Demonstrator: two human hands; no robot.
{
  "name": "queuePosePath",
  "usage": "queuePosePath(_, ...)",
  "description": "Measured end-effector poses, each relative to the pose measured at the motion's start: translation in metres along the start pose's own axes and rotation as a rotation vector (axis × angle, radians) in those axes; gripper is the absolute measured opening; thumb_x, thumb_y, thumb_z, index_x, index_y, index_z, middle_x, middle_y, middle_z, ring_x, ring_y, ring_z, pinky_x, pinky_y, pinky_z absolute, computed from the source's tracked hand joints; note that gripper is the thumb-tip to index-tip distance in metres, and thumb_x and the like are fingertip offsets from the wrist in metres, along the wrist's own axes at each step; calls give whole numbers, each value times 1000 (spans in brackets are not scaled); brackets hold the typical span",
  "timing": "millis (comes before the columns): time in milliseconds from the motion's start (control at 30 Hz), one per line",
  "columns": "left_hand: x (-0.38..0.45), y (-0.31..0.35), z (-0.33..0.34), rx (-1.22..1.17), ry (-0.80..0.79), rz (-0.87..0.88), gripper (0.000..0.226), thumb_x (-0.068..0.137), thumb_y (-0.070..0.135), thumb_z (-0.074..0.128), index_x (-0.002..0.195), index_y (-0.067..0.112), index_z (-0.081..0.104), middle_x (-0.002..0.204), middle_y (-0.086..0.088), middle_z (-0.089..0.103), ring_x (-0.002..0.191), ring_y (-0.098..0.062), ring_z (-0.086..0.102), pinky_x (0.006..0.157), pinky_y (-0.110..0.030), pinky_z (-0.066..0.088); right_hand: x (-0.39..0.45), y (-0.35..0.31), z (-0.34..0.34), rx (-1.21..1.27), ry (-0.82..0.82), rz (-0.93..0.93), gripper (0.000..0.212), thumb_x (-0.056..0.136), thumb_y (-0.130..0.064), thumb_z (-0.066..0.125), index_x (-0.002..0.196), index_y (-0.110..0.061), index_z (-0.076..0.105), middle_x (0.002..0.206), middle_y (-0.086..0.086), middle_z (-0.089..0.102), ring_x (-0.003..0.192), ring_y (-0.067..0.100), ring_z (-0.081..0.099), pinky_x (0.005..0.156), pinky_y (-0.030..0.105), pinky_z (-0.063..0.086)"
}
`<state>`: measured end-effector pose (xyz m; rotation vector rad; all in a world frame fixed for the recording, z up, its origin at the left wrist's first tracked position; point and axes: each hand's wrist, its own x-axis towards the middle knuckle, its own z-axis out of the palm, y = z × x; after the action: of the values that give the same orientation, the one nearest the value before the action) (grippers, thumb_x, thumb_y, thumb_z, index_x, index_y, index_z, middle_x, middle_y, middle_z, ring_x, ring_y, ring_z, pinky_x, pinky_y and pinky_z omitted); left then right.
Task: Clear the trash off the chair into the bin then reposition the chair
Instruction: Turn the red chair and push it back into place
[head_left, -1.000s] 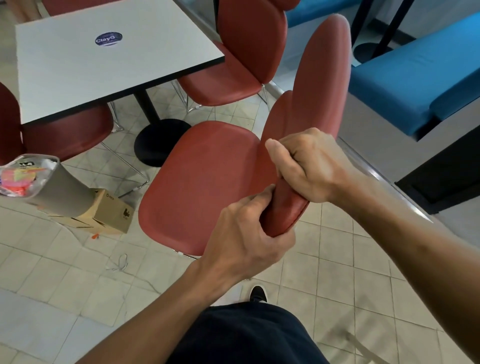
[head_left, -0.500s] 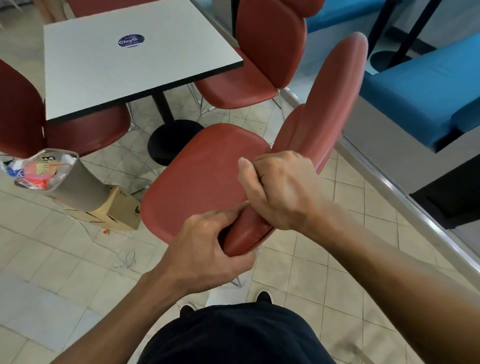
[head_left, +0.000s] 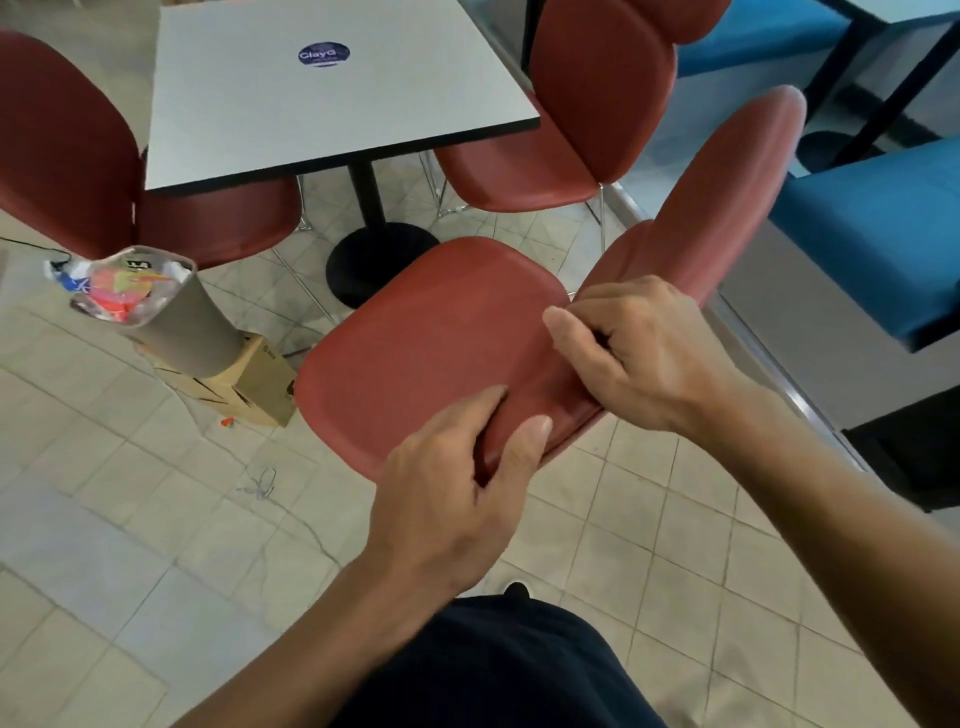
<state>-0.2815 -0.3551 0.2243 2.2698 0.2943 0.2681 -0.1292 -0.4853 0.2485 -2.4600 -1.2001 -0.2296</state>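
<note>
A red chair (head_left: 415, 343) stands in front of me, its seat bare and its backrest rising to the upper right. My left hand (head_left: 457, 488) grips the seat's near edge, thumb on top and fingers curled under. My right hand (head_left: 639, 348) grips the seat's right rear edge where it meets the backrest. A grey bin (head_left: 171, 317) stands at the left on the floor, lined with clear plastic and holding colourful wrappers.
A white table (head_left: 322, 93) on a black pedestal stands behind the chair, with other red chairs (head_left: 582, 119) around it. A cardboard box (head_left: 254, 384) sits against the bin. Blue benches (head_left: 872, 228) line the right side. Tiled floor lies at the left front.
The chair seat has swung and shifted toward the table. Both hands keep their grip, the left sliding along the near edge, and the view has moved closer to the table.
</note>
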Motion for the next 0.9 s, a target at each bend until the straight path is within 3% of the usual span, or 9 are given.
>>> queuePosePath(100, 2, 5, 8, 111, 143, 44, 62, 90, 65, 26, 119, 24, 64, 106, 10, 70, 93, -4, 62, 76, -20, 48, -1, -1, 6, -17, 20, 1, 57, 99, -41, 24, 53, -13, 44, 52, 0, 46, 48, 19, 46, 56, 30, 37)
queuePosePath(200, 4, 0, 9, 128, 240, 103, 58, 95, 58, 25, 102, 22, 70, 81, 10, 70, 72, -8, 63, 59, -23, 47, -1, -3, 12, 5, 80, 37, 67, 98, -44, 17, 57, -9, 58, 57, 2, 58, 53, 21, 56, 62, 36, 45)
queuePosePath(267, 5, -3, 8, 140, 280, 154, 48, 98, 50, 28, 81, 23, 64, 60, 14, 56, 56, -9, 52, 50, -18, 37, -1, -4, 14, 25, 112, 55, 70, 97, -44, 15, 57, -8, 59, 57, 2, 60, 54, 22, 57, 62, 37, 45)
queuePosePath(333, 6, -5, 7, 142, 292, 194, 36, 100, 42, 32, 68, 31, 44, 50, 15, 36, 48, -10, 40, 47, -18, 29, -1, -6, 15, 33, 139, 76, 69, 97, -43, 15, 57, -6, 57, 56, 3, 59, 53, 23, 56, 60, 38, 44)
queuePosePath(533, 6, -15, -3, 75, 281, 242, 38, 99, 34, 38, 62, 31, 29, 47, 11, 27, 46, -14, 35, 43, -31, 33, 0, -17, 20, 38, 173, 110, 69, 96, -43, 14, 55, -7, 56, 55, 3, 60, 53, 24, 57, 61, 39, 46)
queuePosePath(633, 4, -27, -13, 54, 245, 234, 45, 99, 35, 37, 59, 17, 47, 47, 6, 37, 46, -16, 43, 45, -37, 38, 0, -32, 24, 20, 197, 109, 68, 96, -42, 14, 53, -7, 55, 54, 2, 58, 51, 23, 55, 60, 35, 44)
queuePosePath(700, 2, -37, -19, 51, 217, 232, 52, 99, 38, 35, 67, 6, 61, 51, 1, 51, 50, -20, 52, 49, -41, 42, 1, -43, 27, 5, 212, 112, 64, 97, -40, 17, 50, -9, 48, 49, 0, 51, 45, 20, 48, 58, 29, 33)
queuePosePath(800, 1, -50, -32, 47, 213, 236, 57, 99, 41, 34, 71, 0, 64, 60, -11, 62, 57, -26, 59, 53, -45, 45, 5, -59, 32, -31, 234, 122, 55, 97, -37, 22, 46, -16, 29, 43, -6, 34, 40, 14, 35, 61, 27, 25)
queuePosePath(900, 0, -63, -46, 44, 217, 240, 62, 98, 44, 34, 70, -4, 63, 56, -13, 57, 54, -26, 56, 51, -45, 42, 12, -75, 39, -32, 295, 116, 54, 97, -34, 29, 46, -21, 19, 42, -9, 25, 37, 18, 32, 60, 29, 28)
